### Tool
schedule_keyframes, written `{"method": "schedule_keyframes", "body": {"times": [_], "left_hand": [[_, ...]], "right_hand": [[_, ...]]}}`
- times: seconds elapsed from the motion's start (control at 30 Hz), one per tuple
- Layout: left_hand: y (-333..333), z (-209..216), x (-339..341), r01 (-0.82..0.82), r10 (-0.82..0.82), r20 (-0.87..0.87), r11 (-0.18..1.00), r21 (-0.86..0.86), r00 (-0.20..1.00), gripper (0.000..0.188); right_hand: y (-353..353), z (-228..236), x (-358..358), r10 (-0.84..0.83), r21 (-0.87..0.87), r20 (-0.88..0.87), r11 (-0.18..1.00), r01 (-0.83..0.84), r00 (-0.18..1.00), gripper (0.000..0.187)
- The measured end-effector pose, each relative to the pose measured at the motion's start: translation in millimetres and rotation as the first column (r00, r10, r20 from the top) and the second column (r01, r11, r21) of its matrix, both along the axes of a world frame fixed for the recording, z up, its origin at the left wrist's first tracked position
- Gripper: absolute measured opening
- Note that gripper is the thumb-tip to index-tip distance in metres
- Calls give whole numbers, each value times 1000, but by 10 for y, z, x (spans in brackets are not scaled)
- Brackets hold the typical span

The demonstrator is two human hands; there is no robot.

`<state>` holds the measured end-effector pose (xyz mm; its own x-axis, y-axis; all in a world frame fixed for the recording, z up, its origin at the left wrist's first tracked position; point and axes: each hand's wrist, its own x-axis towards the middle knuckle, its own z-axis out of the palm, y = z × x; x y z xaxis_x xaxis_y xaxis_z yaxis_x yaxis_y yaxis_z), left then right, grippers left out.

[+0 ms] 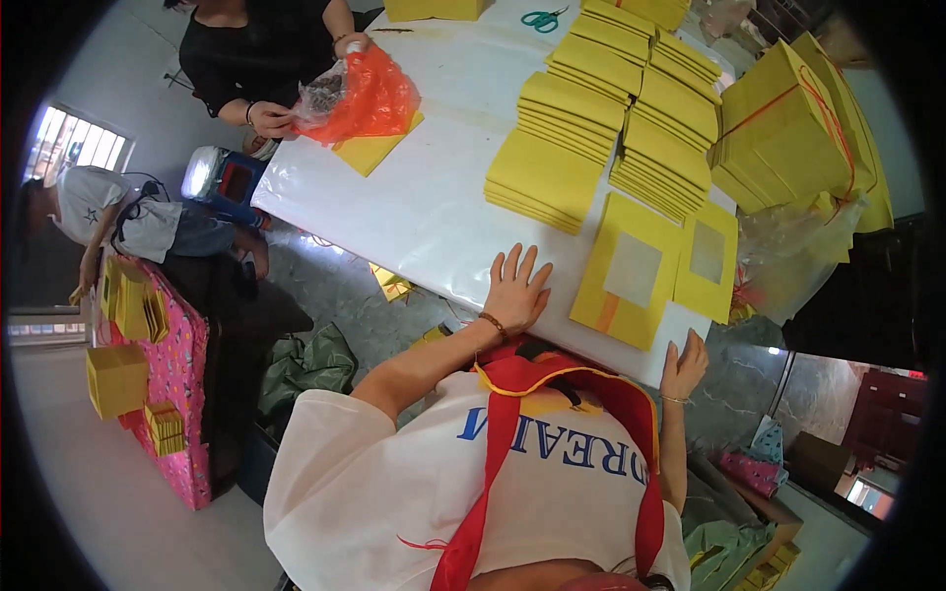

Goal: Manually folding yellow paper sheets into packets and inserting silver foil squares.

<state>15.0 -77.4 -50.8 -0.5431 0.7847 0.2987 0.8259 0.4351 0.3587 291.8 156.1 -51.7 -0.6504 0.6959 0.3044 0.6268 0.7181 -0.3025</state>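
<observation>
My left hand (515, 289) rests flat on the white-covered table (434, 222), fingers apart, holding nothing. At the table's near right edge is my right hand (683, 366), its fingers stretched out and nothing seen in them. Between and beyond my hands lies a flat yellow paper piece (589, 281) with a pale rectangle and an orange strip at its near end. A second yellow piece (698, 286) with a pale rectangle lies against its right side. Just beyond them, overlapping folded yellow papers (544, 177) run in two rows toward the far side.
A co-worker across the table handles a red plastic bag (379, 97) over a yellow sheet (370, 153). Teal scissors (542, 20) lie at the far side. Tied yellow bundles (778, 133) stand at the right. Another person is by a pink-covered table (192, 394) at the left.
</observation>
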Motion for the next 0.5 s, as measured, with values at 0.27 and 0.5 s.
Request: {"method": "schedule_keyframes", "body": {"times": [0.27,0.5], "left_hand": [[37,-21,-5,-4,3,45,1000,10,999,42],[11,90,-31,42,-41,53,999,-24,998,43]], "right_hand": [[27,-14,3,-21,-32,18,999,21,1000,48],[-59,253,-125,11,-38,3,999,-10,1000,41]]}}
